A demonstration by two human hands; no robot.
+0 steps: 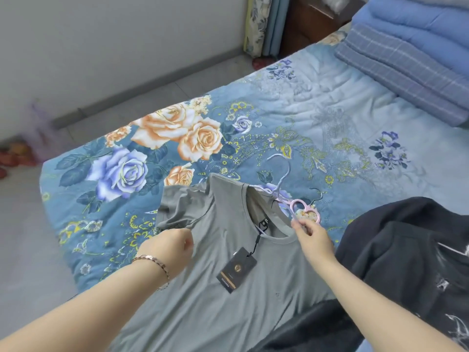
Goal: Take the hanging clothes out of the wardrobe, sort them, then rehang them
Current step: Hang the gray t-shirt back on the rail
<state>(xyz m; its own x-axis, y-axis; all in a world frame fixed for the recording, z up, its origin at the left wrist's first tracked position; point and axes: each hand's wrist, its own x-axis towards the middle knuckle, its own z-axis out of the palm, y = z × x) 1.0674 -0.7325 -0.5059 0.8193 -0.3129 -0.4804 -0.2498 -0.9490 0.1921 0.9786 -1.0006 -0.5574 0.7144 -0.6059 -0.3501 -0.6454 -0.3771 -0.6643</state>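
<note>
Grey T-shirt (228, 301) lay on the floral bed (330, 110); my left hand (172, 247) pinched its shoulder, my right hand (314, 241) clamped a pink plastic hanger (300, 208).

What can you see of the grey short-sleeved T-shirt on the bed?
The grey short-sleeved T-shirt of thin, soft-looking fabric lies front up on the floral bedspread, one sleeve crumpled. A black swing tag is strung from its round collar. The left hand grips its shoulder; the right hand pinches a pink plastic hanger at the neck opening.
</note>
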